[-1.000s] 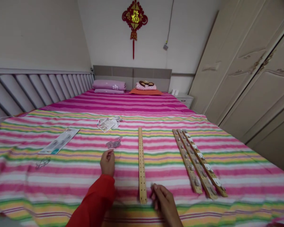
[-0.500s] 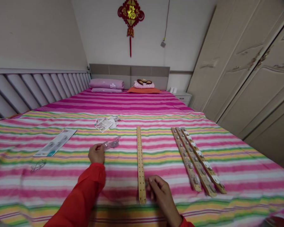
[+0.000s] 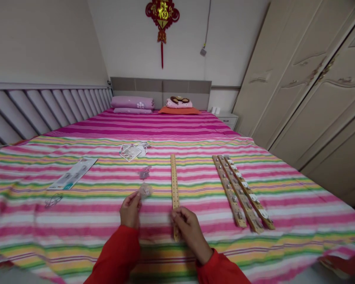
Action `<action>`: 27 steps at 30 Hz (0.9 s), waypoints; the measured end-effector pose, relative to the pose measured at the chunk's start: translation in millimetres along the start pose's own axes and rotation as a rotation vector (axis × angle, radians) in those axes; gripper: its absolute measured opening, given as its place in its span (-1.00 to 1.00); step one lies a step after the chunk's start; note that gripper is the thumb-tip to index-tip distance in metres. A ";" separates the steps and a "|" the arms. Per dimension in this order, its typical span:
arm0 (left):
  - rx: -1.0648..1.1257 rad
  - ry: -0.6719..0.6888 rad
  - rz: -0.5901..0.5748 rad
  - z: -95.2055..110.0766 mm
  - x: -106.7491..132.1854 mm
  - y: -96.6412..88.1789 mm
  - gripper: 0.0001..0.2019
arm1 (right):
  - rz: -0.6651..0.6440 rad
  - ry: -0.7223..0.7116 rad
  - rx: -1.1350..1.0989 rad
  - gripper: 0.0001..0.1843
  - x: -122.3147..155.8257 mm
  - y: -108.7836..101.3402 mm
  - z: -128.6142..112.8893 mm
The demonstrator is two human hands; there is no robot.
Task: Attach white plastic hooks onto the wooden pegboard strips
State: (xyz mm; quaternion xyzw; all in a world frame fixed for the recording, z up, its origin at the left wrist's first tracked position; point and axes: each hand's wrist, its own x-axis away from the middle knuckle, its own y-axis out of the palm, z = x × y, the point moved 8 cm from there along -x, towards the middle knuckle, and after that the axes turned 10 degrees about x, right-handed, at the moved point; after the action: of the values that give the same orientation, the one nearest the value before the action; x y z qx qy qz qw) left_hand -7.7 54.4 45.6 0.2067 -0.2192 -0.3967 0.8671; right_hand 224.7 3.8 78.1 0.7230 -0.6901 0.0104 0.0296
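My left hand (image 3: 131, 209) pinches the edge of a small clear plastic bag (image 3: 146, 191), which appears to have tiny items inside. Just beyond it, a second small greyish plastic packet (image 3: 144, 173) lies on the striped sheet. A narrow wooden strip with rows of small holes (image 3: 174, 179) runs lengthwise in front of me. Over its near part is my right hand (image 3: 189, 228), thumb and forefinger closed together; whatever they hold is too small to make out. The hand covers part of the strip.
Three similar wooden strips (image 3: 241, 193) bearing metal pieces lie to the right, the outermost also with white pieces. Left of me are a flat package (image 3: 73, 173) and a thin wire loop (image 3: 53, 200). Loose cards and plastic wrappers (image 3: 134, 151) are piled farther back on the bed.
My left hand moved right and nearer; it now holds the clear bag, while the greyish packet lies released on the sheet. My right hand moved from beside the strip to over it.
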 end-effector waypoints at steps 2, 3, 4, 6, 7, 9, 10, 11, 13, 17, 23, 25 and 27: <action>0.055 -0.057 -0.021 -6.5 13.0 5.5 -0.63 | 0.010 0.004 -0.017 -0.55 -8.6 8.1 -3.8; 0.069 -0.071 -0.028 -8.5 18.3 7.8 -0.62 | 0.012 0.017 -0.029 -0.54 -13.8 12.3 -4.5; 0.074 -0.080 -0.038 -10.2 22.6 9.8 -0.61 | 0.019 0.033 -0.044 -0.53 -19.3 16.2 -4.8; 0.060 -0.086 -0.062 -13.3 28.6 12.1 -0.59 | 0.014 0.054 -0.071 -0.55 -30.0 24.7 -5.3; 0.046 -0.082 -0.078 -14.7 30.5 12.7 -0.59 | 0.010 0.059 -0.082 -0.57 -34.8 28.7 -5.2; 0.010 -0.072 -0.120 -17.4 33.3 13.6 -0.58 | 0.004 0.061 -0.100 -0.60 -42.5 35.2 -4.5; -0.003 -0.069 -0.138 -18.5 34.4 13.8 -0.58 | 0.005 0.060 -0.107 -0.61 -45.2 37.4 -3.5; -0.012 -0.069 -0.151 -19.4 35.4 14.0 -0.58 | 0.008 0.059 -0.113 -0.63 -47.2 38.8 -2.2; -0.004 -0.083 -0.154 -20.7 36.9 14.2 -0.58 | 0.018 0.057 -0.124 -0.65 -49.4 39.5 1.2; 0.067 -0.100 -0.112 -19.5 34.8 16.8 -0.60 | 0.063 0.071 -0.154 -0.70 -49.2 32.9 8.6; -0.028 0.039 -0.089 -10.8 16.1 11.8 -0.63 | 0.114 0.074 -0.190 -0.72 -42.0 16.5 8.6; -0.162 0.087 -0.125 -8.5 11.0 9.8 -0.62 | 0.116 0.054 -0.197 -0.71 -37.7 12.4 4.8; -0.290 0.142 -0.148 -4.5 8.7 7.6 -0.56 | 0.111 0.029 -0.179 -0.70 -32.9 9.2 0.5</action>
State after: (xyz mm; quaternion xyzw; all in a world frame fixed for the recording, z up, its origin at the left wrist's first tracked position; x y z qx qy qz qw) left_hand 4.4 53.0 47.8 0.1227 -0.0819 -0.4713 0.8695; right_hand 214.0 36.1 75.9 0.6779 -0.7268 -0.0392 0.1032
